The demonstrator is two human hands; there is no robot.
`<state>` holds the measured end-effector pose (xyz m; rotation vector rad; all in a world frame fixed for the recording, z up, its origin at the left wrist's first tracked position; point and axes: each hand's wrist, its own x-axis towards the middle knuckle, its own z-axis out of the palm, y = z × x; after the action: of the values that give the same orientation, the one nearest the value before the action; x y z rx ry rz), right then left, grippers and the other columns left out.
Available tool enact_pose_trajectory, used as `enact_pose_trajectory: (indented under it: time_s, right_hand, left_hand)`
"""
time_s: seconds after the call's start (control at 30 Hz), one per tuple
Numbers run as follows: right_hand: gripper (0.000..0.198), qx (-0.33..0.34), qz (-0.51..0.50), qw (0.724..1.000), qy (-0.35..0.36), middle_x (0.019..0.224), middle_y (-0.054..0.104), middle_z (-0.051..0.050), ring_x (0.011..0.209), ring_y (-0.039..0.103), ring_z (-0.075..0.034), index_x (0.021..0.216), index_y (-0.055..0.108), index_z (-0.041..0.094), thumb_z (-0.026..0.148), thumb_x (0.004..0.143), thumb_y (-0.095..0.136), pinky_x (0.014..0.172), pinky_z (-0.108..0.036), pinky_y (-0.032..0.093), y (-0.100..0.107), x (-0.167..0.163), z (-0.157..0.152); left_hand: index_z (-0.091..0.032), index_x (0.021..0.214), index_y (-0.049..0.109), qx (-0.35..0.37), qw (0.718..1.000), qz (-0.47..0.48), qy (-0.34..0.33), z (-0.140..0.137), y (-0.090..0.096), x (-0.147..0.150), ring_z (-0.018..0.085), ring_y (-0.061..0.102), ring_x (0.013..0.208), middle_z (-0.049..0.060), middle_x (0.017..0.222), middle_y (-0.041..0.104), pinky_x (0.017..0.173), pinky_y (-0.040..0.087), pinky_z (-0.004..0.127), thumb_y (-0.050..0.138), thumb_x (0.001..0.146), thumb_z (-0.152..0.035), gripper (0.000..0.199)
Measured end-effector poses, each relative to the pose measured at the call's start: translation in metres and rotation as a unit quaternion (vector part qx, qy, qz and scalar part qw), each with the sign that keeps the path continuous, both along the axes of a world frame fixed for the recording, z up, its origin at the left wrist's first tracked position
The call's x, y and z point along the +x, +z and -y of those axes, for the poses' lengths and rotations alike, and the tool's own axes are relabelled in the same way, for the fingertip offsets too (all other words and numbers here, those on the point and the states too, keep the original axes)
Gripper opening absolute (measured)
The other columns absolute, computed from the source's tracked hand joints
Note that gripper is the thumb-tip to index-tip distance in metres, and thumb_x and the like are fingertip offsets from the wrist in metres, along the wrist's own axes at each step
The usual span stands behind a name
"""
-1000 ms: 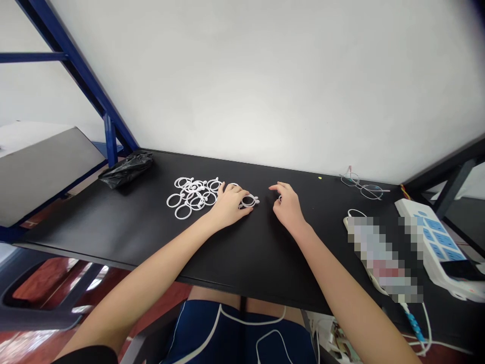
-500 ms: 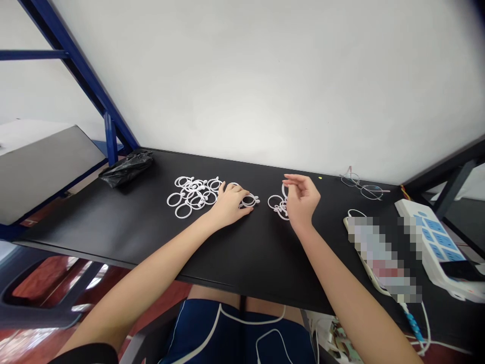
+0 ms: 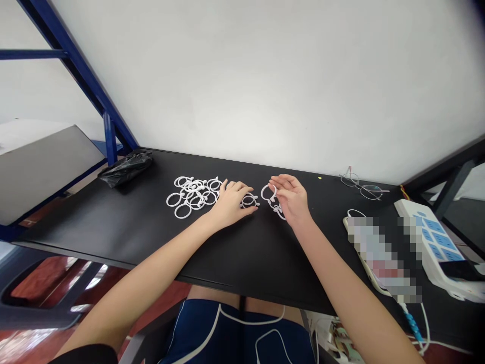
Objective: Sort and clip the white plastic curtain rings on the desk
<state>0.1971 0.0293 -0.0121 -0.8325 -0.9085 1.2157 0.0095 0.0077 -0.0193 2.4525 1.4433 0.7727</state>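
The person wears dark blue shorts (image 3: 229,341) with curved white trim (image 3: 210,334), and a black sleeve (image 3: 91,353) ending near the left elbow. Left hand (image 3: 232,202) and right hand (image 3: 291,200) are bare.

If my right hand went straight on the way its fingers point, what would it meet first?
Likely your left hand, or the white rings beside it; the ring your right hand holds would lead. Depth is unclear.

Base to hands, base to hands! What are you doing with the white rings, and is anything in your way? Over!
Right hand: fingers on one white ring. Left hand: spread at the ring pile. Glasses, power strip off right.
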Motion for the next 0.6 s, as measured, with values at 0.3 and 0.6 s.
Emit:
enact_pose_trajectory:
  time_s: [0.3,0.6]
  right_hand:
    - [0.035,-0.058,-0.019,0.995,0.075,0.088,0.075,-0.002,0.095,0.07,-0.019,0.084,0.065,0.021,0.016,0.055,0.084,0.096,-0.037,0.053,-0.006,-0.009,0.007]
    - [0.026,-0.057,-0.008,0.995,0.083,0.083,0.074,-0.001,0.087,0.071,-0.018,0.071,0.064,0.021,0.026,0.059,0.087,0.086,-0.034,0.057,-0.002,-0.015,0.011]
  left_hand:
    - [-0.023,0.102,0.061,0.029,0.997,0.052,-0.058,0.004,0.009,0.002,0.018,0.059,0.099,0.001,0.103,0.066,0.116,0.021,0.047,0.058,0.09,-0.034,0.016]
    - [-0.023,0.096,0.065,0.032,0.993,0.082,-0.084,0.002,0.005,0.003,0.017,0.062,0.098,0.001,0.101,0.067,0.115,0.024,0.045,0.063,0.087,-0.038,0.017]
